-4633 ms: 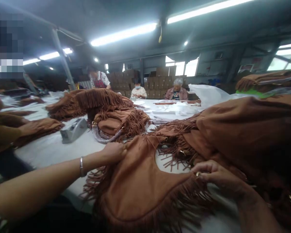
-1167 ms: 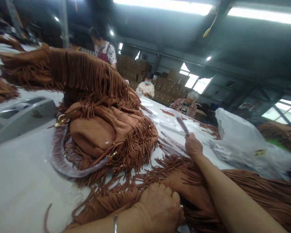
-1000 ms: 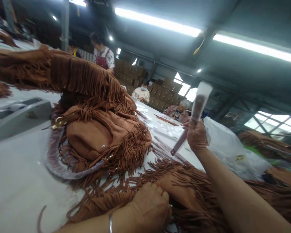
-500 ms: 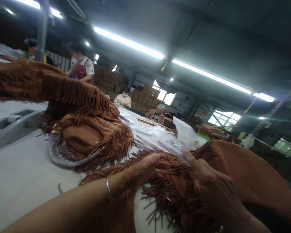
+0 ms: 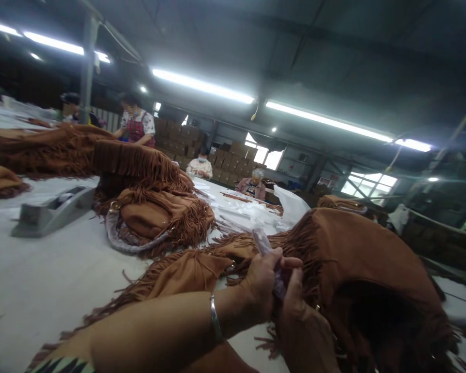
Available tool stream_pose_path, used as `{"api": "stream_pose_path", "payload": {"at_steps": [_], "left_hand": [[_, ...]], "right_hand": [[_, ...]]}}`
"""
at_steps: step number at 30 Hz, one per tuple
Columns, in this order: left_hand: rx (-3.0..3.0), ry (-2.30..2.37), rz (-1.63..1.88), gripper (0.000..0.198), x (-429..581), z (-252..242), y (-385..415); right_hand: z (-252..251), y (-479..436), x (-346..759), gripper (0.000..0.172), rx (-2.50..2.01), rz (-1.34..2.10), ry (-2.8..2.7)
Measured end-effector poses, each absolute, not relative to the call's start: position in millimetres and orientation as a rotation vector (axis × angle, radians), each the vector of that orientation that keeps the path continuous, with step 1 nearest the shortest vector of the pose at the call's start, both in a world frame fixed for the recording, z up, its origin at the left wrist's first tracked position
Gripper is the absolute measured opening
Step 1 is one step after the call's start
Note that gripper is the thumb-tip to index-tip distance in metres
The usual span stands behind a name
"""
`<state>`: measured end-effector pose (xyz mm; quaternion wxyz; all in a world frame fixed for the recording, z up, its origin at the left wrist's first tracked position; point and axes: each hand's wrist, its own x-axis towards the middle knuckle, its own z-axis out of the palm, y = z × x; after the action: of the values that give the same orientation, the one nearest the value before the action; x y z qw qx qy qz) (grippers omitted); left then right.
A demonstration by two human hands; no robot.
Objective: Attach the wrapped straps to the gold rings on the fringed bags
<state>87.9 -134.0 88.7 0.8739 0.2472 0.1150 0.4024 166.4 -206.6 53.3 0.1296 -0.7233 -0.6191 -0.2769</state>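
My left hand (image 5: 261, 285), below a silver bracelet (image 5: 215, 317), is closed round a plastic-wrapped bag handle (image 5: 261, 241), whose upper end sticks out above the fist. Close against it, my right hand (image 5: 303, 324) grips the lower part of the same handle; some of its fingers are hidden. Right of the hands lies a brown fringed bag (image 5: 367, 248) with a dark opening toward me. More brown fringed material (image 5: 190, 272) spreads beneath and left of my left arm. Another fringed bag (image 5: 151, 215) with a wrapped handle rests further left.
On the white table (image 5: 73, 269), a grey tape dispenser (image 5: 52, 210) stands at the left. Brown fringed bags (image 5: 58, 150) are piled behind it. White plastic (image 5: 291, 203) lies past the hands. Several people sit or stand around the table, with stacked cartons (image 5: 178, 137) behind.
My hands were apart above the fringe, the left one with fingers loose; now both have come together and closed on the wrapped handle. The view has shifted, showing more of the table's left side.
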Motion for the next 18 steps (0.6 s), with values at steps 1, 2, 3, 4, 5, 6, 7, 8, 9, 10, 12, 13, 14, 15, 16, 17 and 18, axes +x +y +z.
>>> {"api": "stream_pose_path", "payload": {"at_steps": [1, 2, 3, 4, 5, 6, 7, 8, 9, 10, 12, 13, 14, 15, 16, 17, 18], "left_hand": [[0.561, 0.243, 0.871, 0.026, 91.3, 82.7, -142.7], [0.605, 0.243, 0.895, 0.027, 94.1, 76.9, -150.9], [0.644, 0.233, 0.907, 0.029, 96.5, 71.5, -158.2], [0.677, 0.211, 0.904, 0.033, 98.5, 66.7, -164.1], [0.696, 0.196, 0.89, 0.038, 100.1, 62.3, -168.6], [0.706, 0.187, 0.86, 0.043, 101.3, 58.2, -171.5], [0.709, 0.177, 0.824, 0.049, 102.4, 54.4, -173.1], [0.71, 0.166, 0.78, 0.055, 103.2, 50.7, -173.5], [0.714, 0.157, 0.725, 0.059, 103.8, 46.9, -173.0], [0.722, 0.149, 0.667, 0.06, 104.2, 43.0, -172.0], [0.756, 0.136, 0.579, 0.061, 104.5, 34.9, -169.9], [0.783, 0.126, 0.534, 0.062, 104.4, 30.8, -169.4], [0.816, 0.11, 0.484, 0.064, 104.2, 26.6, -169.5], [0.847, 0.092, 0.432, 0.066, 103.9, 22.5, -170.3], [0.874, 0.072, 0.386, 0.068, 103.6, 18.6, -171.8], [0.893, 0.057, 0.352, 0.069, 103.4, 14.9, -173.9], [0.905, 0.047, 0.328, 0.067, 103.3, 11.7, -176.4]], "right_hand": [[57.2, -208.7, 165.8, 0.063, -2.15, -0.672, -1.755], [61.5, -211.1, 165.3, 0.06, -2.171, -0.548, -1.709], [65.5, -213.8, 165.3, 0.059, -2.17, -0.444, -1.668], [68.4, -216.8, 165.8, 0.059, -2.153, -0.36, -1.636], [70.0, -220.1, 167.2, 0.061, -2.125, -0.296, -1.607], [70.1, -223.6, 169.7, 0.062, -2.081, -0.232, -1.595], [69.2, -227.4, 173.4, 0.063, -2.017, -0.15, -1.604], [67.9, -231.4, 178.3, 0.063, -1.93, -0.045, -1.624], [66.9, -235.6, 184.1, 0.062, -1.836, 0.074, -1.643], [66.9, -239.7, 190.5, 0.059, -1.755, 0.183, -1.644], [71.5, -246.5, 203.2, 0.051, -1.718, 0.299, -1.567], [76.1, -248.5, 208.6, 0.048, -1.756, 0.281, -1.497], [81.7, -249.1, 212.7, 0.047, -1.796, 0.222, -1.425], [87.6, -248.0, 215.4, 0.046, -1.818, 0.166, -1.368], [93.2, -245.1, 216.6, 0.047, -1.808, 0.148, -1.328], [97.6, -240.5, 216.2, 0.048, -1.767, 0.205, -1.315], [100.4, -234.7, 214.5, 0.048, -1.706, 0.335, -1.312]]}}
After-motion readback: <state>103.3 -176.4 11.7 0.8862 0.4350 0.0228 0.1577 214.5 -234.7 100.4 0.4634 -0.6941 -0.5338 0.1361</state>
